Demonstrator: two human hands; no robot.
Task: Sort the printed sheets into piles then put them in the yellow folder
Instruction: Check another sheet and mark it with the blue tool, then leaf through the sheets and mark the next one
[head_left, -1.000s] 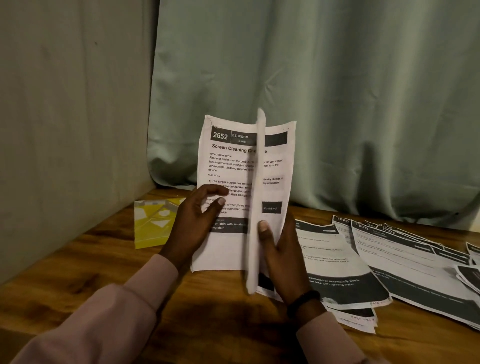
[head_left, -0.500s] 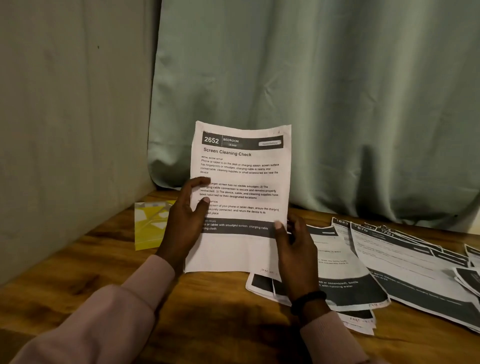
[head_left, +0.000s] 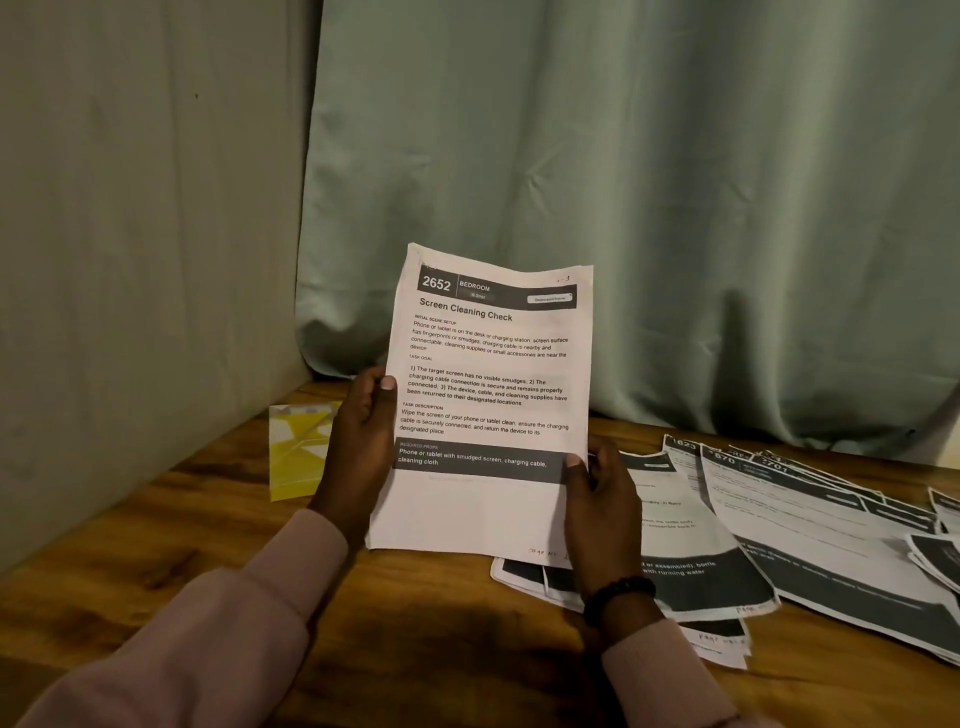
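I hold a printed sheet (head_left: 488, 395) headed "2652 Bedroom, Screen Cleaning Check" upright above the wooden table (head_left: 218, 525). My left hand (head_left: 361, 441) grips its left edge with the thumb on the front. At the lower right edge my right hand (head_left: 597, 499) pinches the sheet, thumb on the dark band. The yellow folder (head_left: 296, 449) lies flat behind my left hand near the wall, partly hidden by it. Several more printed sheets (head_left: 810, 525) lie spread and overlapping on the table to the right.
A wall (head_left: 130, 260) closes the left side and a pale green curtain (head_left: 649, 182) hangs behind the table. Bare wood shows in front of the folder and near the front edge.
One second ago another sheet stood edge-on in my right hand in front of this one. It is gone from my hands now, and the 2652 sheet is held flat, facing me, by both hands.
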